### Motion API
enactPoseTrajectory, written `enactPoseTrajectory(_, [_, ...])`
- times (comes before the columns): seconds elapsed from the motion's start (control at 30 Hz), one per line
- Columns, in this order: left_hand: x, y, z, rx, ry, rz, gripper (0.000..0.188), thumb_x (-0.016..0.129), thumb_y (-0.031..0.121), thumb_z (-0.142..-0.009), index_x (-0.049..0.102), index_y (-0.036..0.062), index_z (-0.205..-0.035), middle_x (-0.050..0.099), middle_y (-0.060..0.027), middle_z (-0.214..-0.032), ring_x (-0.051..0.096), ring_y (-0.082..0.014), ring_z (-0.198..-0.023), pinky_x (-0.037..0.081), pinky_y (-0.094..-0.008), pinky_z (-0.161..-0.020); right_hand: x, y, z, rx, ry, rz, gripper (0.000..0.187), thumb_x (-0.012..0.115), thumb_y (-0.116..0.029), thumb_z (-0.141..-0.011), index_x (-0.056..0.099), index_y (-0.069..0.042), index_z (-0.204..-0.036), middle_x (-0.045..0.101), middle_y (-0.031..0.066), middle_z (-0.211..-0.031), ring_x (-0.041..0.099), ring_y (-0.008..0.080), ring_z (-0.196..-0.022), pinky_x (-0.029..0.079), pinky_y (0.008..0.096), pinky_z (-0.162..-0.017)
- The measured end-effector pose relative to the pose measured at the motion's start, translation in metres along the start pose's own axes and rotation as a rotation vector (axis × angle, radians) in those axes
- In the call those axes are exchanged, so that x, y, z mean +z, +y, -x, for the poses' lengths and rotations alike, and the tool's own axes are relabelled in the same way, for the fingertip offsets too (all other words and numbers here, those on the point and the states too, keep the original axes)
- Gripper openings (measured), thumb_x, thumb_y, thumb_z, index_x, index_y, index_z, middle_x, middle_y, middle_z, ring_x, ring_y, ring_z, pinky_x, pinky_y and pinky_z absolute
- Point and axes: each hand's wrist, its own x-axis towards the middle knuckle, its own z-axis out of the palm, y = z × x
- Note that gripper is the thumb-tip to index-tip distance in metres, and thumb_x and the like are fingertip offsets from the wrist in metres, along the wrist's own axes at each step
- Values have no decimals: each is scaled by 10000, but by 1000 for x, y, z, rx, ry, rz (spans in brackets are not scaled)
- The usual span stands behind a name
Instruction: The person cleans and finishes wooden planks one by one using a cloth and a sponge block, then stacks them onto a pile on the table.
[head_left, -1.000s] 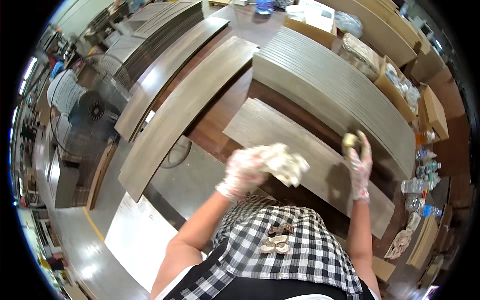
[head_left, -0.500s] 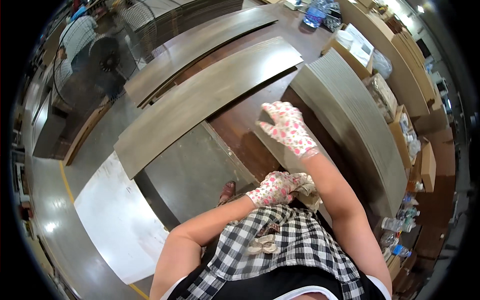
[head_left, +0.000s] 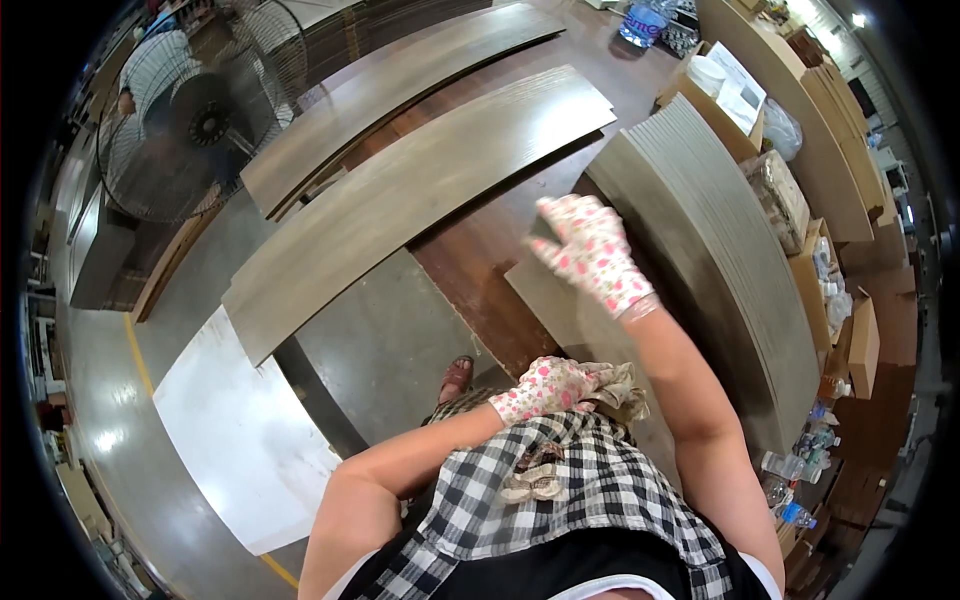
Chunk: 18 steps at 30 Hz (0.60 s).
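Note:
My left hand [head_left: 540, 388], in a white glove with pink flowers, is closed on a crumpled beige cloth [head_left: 622, 392] in front of my checked apron. My right hand [head_left: 597, 252], gloved alike, hovers over the far part of a grey-brown board [head_left: 590, 325] lying on the brown table [head_left: 475, 290]. Its thumb stands apart from its bent fingers, and I make out nothing between them. Part of that board is hidden under my right forearm. Just right of this hand rises a tall stack of similar boards [head_left: 735, 230].
Two long boards lie ahead: a nearer one [head_left: 420, 200] and a farther one [head_left: 400, 90]. A white panel [head_left: 240, 440] is at left. A large fan [head_left: 205, 125] stands beyond. Cartons [head_left: 828, 290] and plastic bottles [head_left: 785, 465] line the right side.
My right hand has moved slightly right and stays in a similar pose. More of the board beneath it shows. My left hand keeps the cloth; the view has shifted a little.

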Motion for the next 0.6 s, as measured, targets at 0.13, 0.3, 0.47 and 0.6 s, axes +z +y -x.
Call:
enactPoseTrajectory(0.13, [3,-8,8,-99,-131,-81,514,514,258,-818,424,124,-1307,489,-79,-1272,540,-271,-1026,446,-348,-875,5,-32,7,-153,22,-177,428,593,-420,-773,558,-102,-1057,592,98,-946,563,267,-931,459,393,-806])
enactPoseTrajectory(0.3, [-7,5,9,163,230,-21,524,563,284,-804,430,168,-1297,565,-31,-1180,602,-232,-950,509,-333,-755,6,75,10,252,259,85,375,613,-380,-777,573,-84,-1004,600,106,-909,579,276,-877,473,384,-764])
enactPoseTrajectory(0.47, [-37,11,12,-36,312,-71,543,557,228,-792,419,142,-1310,594,-119,-1091,594,-264,-916,492,-367,-778,-6,71,101,392,563,-856,395,572,-160,-829,511,-35,-1198,529,135,-1215,503,259,-1121,384,336,-955])
enactPoseTrajectory(0.6, [-75,14,-25,88,528,-366,591,631,201,-716,465,107,-1275,527,-122,-1205,514,-303,-1077,427,-398,-869,24,29,201,566,876,-1036,405,511,-88,-854,459,41,-1234,503,127,-1239,474,212,-1146,341,332,-999])
